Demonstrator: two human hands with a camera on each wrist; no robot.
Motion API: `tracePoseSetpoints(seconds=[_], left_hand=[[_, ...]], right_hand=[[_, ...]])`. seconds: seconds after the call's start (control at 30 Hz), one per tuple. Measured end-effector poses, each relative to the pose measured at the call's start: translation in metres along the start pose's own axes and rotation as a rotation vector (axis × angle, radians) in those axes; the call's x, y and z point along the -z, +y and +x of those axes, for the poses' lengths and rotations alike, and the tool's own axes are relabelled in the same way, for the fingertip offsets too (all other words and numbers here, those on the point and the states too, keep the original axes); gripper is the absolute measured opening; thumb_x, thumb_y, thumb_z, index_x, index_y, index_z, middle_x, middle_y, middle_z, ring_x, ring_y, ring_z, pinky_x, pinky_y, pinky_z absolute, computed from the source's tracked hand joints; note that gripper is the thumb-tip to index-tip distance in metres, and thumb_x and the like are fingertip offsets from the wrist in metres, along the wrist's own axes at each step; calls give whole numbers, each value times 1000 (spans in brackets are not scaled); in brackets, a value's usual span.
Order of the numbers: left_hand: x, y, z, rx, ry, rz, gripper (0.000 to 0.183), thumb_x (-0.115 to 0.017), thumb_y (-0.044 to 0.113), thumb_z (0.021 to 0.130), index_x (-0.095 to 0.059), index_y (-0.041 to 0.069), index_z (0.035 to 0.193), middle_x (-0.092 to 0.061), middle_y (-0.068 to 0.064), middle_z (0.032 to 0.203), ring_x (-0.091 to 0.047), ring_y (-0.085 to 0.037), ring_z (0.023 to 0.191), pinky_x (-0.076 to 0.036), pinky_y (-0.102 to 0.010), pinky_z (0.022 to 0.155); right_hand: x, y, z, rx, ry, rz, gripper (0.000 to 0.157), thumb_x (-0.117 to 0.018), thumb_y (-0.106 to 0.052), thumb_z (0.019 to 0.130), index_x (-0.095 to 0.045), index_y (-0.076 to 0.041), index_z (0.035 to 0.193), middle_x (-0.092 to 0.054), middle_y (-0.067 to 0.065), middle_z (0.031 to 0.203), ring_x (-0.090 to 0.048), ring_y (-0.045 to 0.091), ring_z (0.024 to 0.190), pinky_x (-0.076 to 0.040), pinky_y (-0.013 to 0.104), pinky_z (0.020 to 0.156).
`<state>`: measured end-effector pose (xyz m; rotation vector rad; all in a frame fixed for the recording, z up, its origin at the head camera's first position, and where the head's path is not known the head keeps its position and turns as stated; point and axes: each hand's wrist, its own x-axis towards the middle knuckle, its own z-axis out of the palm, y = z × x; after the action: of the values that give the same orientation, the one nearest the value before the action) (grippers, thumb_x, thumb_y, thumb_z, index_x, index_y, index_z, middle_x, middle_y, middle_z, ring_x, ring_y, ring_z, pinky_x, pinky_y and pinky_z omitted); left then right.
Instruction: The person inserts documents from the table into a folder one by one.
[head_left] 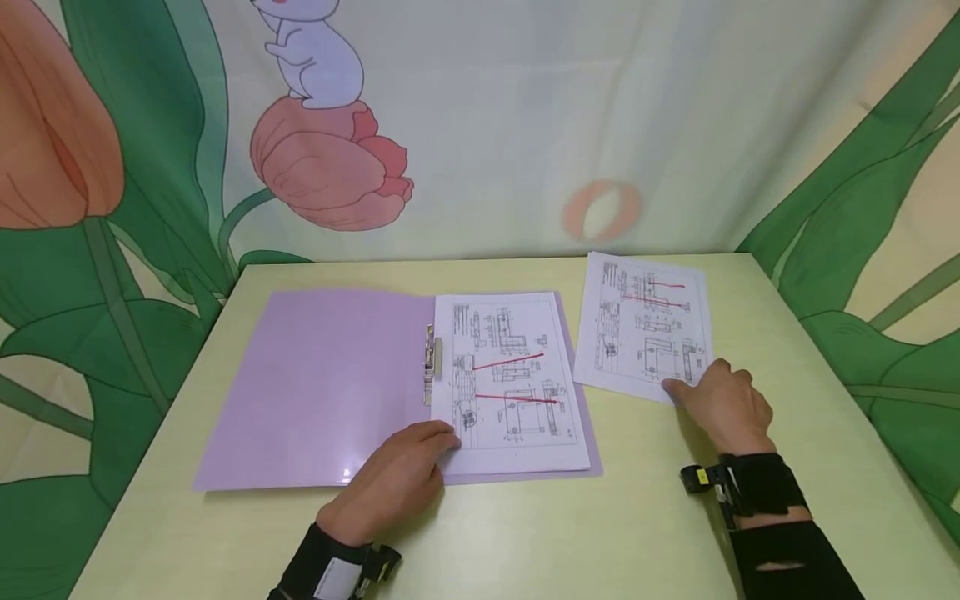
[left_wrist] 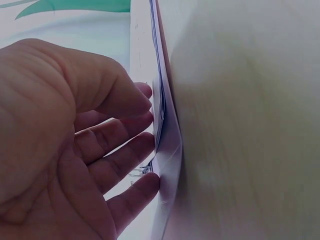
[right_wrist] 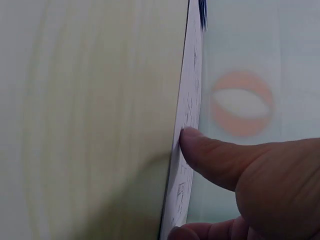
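Note:
A purple ring folder (head_left: 322,375) lies spread on the table, its metal clip (head_left: 430,362) along the fold. On its right side sits a stack of punched drawing sheets (head_left: 517,454), the top one marked with two red lines. My left hand (head_left: 401,475) rests its fingertips on the lower left corner of that stack; in the left wrist view the fingers (left_wrist: 122,155) touch the papers near the folder's edge. To the right lies a loose drawing sheet (head_left: 622,367), also red-marked. My right hand (head_left: 727,408) touches its lower right corner, thumb (right_wrist: 200,147) on the near edge.
The pale wooden table (head_left: 517,542) extends around the folder and sheet. Behind it hangs a curtain (head_left: 487,125) printed with flowers and a white animal. Each wrist wears a black band; the right one (head_left: 761,483) carries a small camera.

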<state>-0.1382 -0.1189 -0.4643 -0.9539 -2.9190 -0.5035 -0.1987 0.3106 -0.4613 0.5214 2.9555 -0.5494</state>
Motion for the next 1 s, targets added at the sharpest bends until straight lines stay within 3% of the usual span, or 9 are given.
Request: tracePoseSetpoints(seconds=[0.13,0.37,0.5,0.7,1.0], left_hand=[[-1,0,-1,10,-5,-13,37,-52,1,82,-67,8,114,-64,-4,119,-56,-18,113,-49,-34,96],[-2,0,-1,4,-20,1,36,-52,2,83,-67,8,115,-64,-4,120,-55,-18,113,-49,-34,96],[-2,0,0,5,-21,5,36,-52,2,83,-67,8,115,-63,-4,120,-55,-19,113,-49,-35,97],[0,-1,0,14,-31,1,36,-52,4,84,-66,9,116,-63,-4,121,-55,-19,114,-48,-35,98],[0,-2,1,22,-31,5,36,-53,3,84,-66,9,116,-63,-4,122,-54,-19,115,-48,-35,99]], right_hand=[[-2,4,3,-20,-26,-7,84,-62,-63,82,-44,14,110,-48,28,86,-49,36,66,-38,43,50],[1,6,6,-71,-25,19,82,-68,-60,79,-44,13,108,-52,25,84,-51,34,65,-40,42,50],[4,7,9,-87,0,38,68,-68,-43,85,-43,14,111,-55,27,85,-54,36,67,-39,42,52],[8,14,13,-52,67,52,40,-62,-23,90,-56,14,103,-63,29,88,-57,37,69,-40,43,51],[12,16,14,-63,41,42,34,-57,-20,93,-61,14,94,-64,29,83,-56,36,64,-41,42,50]])
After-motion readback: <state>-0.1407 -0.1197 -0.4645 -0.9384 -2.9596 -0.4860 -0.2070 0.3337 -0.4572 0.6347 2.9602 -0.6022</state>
